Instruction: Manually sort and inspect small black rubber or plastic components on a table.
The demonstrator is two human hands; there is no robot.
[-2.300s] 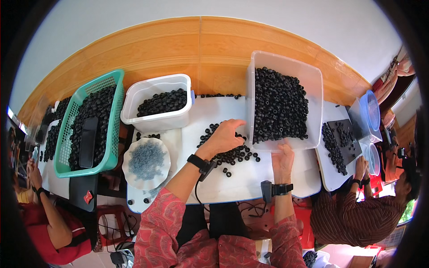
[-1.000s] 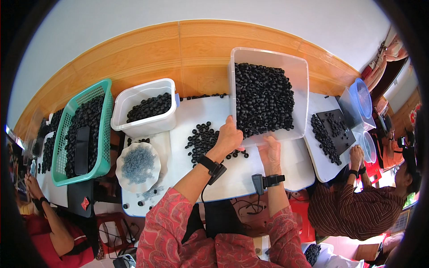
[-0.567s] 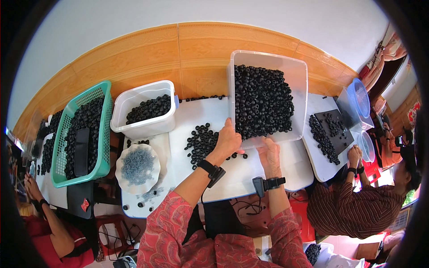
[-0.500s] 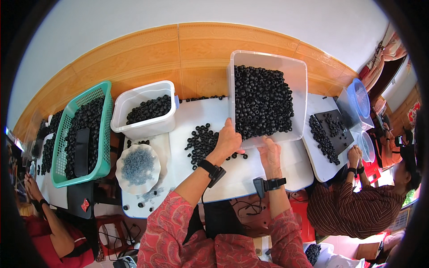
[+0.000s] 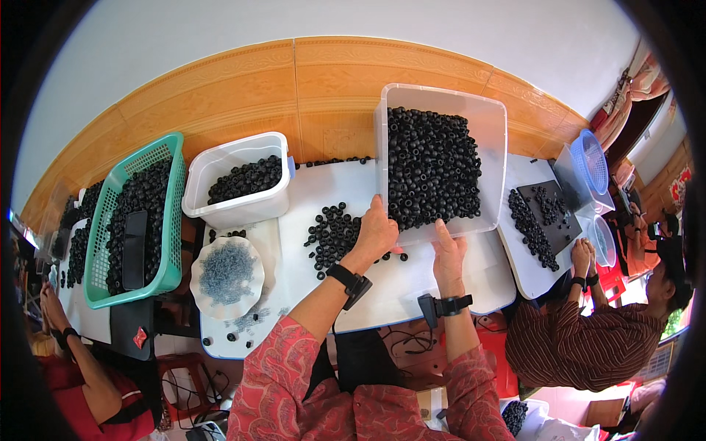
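Note:
A large translucent plastic bin [image 5: 493,165] stands at the far right of my white table, partly filled with small black ring-shaped pieces [image 5: 432,165]. My left hand [image 5: 376,234] is closed on its near left corner. At the middle of its near edge, my right hand [image 5: 448,259] grips the rim, thumb over the edge and the other fingers partly hidden below. More black pieces [image 5: 332,234] lie loose on the table, left of my left hand. Both wrists wear black strapped devices.
Left of me stand a white tub [image 5: 243,213] of black pieces, a scalloped dish [image 5: 251,294] with small clear bluish pieces, and a green basket [image 5: 176,242]. People sit on both sides. A blue colander [image 5: 588,163] stands at the far right.
My right hand has shifted slightly at the near edge, and its thumb reaches further over the rim. The left hand keeps its place at the corner. The bin has barely moved.

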